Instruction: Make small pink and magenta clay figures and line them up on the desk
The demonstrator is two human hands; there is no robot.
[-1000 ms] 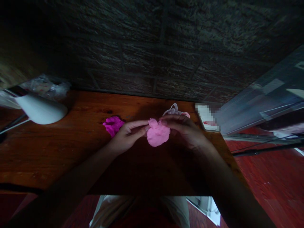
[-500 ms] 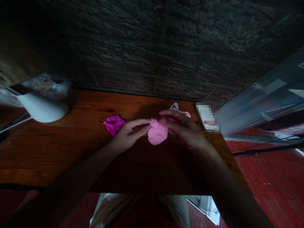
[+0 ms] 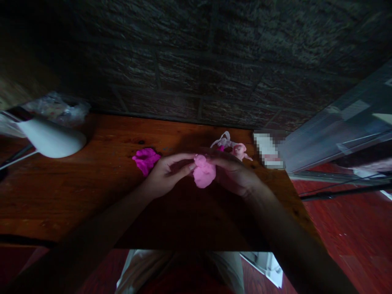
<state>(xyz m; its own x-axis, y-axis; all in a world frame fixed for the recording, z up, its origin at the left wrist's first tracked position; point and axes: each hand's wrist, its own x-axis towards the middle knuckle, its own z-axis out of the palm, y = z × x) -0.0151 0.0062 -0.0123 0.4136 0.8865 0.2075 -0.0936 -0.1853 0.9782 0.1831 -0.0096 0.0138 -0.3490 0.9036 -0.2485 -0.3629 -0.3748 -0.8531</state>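
Note:
Between my two hands, above the wooden table, is a lump of light pink modelling clay (image 3: 204,173) with a rounded lower part and a smaller knob on top. My left hand (image 3: 167,173) pinches its left side between thumb and fingers. On the other side my right hand (image 3: 232,169) closes its fingers around the upper right; its thumb is hidden. A flattened magenta piece of clay (image 3: 146,160) lies left of my left hand. Behind my right hand are a crumpled whitish wrapper (image 3: 225,140) and another pale pink lump (image 3: 239,151).
The wooden table (image 3: 76,196) runs up to a dark stone-patterned wall (image 3: 177,73). A white lamp head (image 3: 55,139) and clear plastic bags (image 3: 61,108) sit at the left. At the right edge lies a blurred-out white box (image 3: 268,151), beside a glassy panel (image 3: 330,122).
My right fingers have shifted over the clay and curled closer around its back. The lump looks turned and narrower. More of the wrapper and pale pink lump behind shows now.

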